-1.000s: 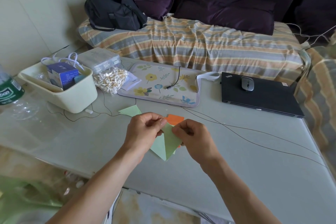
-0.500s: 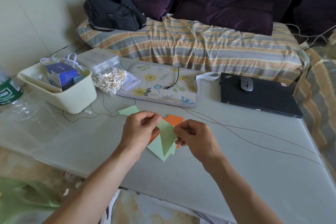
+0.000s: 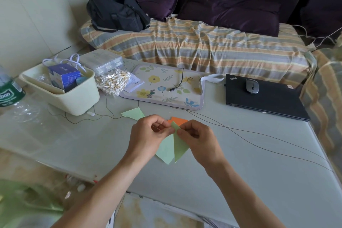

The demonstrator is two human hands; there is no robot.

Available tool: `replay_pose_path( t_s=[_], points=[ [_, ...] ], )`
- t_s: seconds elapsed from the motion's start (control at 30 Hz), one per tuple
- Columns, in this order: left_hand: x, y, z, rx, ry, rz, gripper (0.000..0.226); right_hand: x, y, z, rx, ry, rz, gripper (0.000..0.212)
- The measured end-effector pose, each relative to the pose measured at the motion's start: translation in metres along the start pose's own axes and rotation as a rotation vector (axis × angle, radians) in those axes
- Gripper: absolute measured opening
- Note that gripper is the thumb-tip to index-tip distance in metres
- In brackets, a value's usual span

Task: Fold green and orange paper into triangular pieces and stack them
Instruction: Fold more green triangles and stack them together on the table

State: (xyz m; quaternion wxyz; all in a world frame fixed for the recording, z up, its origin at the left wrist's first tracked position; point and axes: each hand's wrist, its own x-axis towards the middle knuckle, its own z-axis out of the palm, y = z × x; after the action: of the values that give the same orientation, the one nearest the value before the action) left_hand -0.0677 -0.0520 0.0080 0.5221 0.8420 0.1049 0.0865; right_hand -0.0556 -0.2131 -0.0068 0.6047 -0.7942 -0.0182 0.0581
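Green paper (image 3: pixel 173 147) is held just above the surface (image 3: pixel 240 163) at the centre of the frame, its top edge pinched between the left hand (image 3: pixel 148 135) and the right hand (image 3: pixel 199 139). Both sets of fingers are curled narrowly onto that edge. Compared with a second ago, the two pointed flaps are drawn closer together and hang more steeply, and the hands are brought nearer each other. Orange paper (image 3: pixel 178 120) is seen lying flat just beyond the knuckles, as before. A folded green triangle (image 3: pixel 133 113) is left unmoved to the upper left of the hands, near the cream bin (image 3: pixel 74 98).
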Motion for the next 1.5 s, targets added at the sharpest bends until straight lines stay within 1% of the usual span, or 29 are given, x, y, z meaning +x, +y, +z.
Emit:
replay_pose_path(
  t_s=[0.07,0.2,0.3,0.37,0.53,0.67,0.77,0.93,1.03,1.17,1.3,1.37,1.43,1.5],
  points=[
    [-0.0001,-0.0020,0.0009,-0.038,-0.029,-0.039,0.007,0.0002,0.0002,0.0006,0.000,-0.004,-0.009,0.012],
    [-0.0002,-0.0022,0.0032,-0.261,-0.100,-0.157,0.005,0.0004,-0.0006,0.0006,0.032,-0.016,-0.012,0.013],
    [-0.0009,0.0004,0.0036,-0.362,-0.136,-0.210,0.009,-0.0008,-0.0022,0.0000,0.058,-0.048,-0.020,0.015],
    [-0.0010,0.0008,0.0033,-0.359,-0.168,-0.210,0.013,-0.0018,-0.0032,0.0002,0.077,-0.077,-0.021,0.016],
    [0.0007,0.0018,0.0022,-0.273,-0.237,-0.160,0.010,-0.0024,-0.0035,-0.0008,0.055,-0.090,0.011,0.017],
    [0.0019,0.0005,0.0018,-0.192,-0.251,-0.141,0.011,-0.0017,-0.0014,-0.0005,0.039,-0.109,0.036,0.014],
    [0.0020,-0.0005,0.0011,-0.183,-0.262,-0.133,0.010,-0.0022,-0.0025,-0.0001,0.041,-0.112,0.044,0.011],
    [0.0022,-0.0005,0.0014,-0.152,-0.292,-0.093,0.012,-0.0033,-0.0033,0.0001,0.063,-0.144,0.045,0.015],
    [0.0031,-0.0015,0.0021,-0.140,-0.280,-0.082,0.013,-0.0042,-0.0044,0.0000,0.072,-0.154,0.041,0.015],
    [0.0054,-0.0026,0.0021,-0.206,-0.221,-0.107,0.019,-0.0023,-0.0034,0.0015,0.046,-0.148,0.044,0.015],
    [0.0054,-0.0057,0.0050,-0.222,-0.184,-0.117,0.010,0.0007,0.0005,0.0017,-0.008,-0.096,0.048,0.015],
    [0.0048,-0.0046,0.0052,-0.241,-0.210,-0.167,0.004,0.0018,0.0026,0.0011,-0.012,-0.069,0.057,0.015],
    [0.0032,-0.0034,0.0050,-0.253,-0.281,-0.245,0.016,0.0027,0.0035,-0.0004,-0.006,-0.031,0.068,0.013],
    [0.0007,-0.0026,0.0052,-0.252,-0.328,-0.283,0.029,0.0034,0.0038,-0.0023,-0.002,0.001,0.080,0.007]
  ],
)
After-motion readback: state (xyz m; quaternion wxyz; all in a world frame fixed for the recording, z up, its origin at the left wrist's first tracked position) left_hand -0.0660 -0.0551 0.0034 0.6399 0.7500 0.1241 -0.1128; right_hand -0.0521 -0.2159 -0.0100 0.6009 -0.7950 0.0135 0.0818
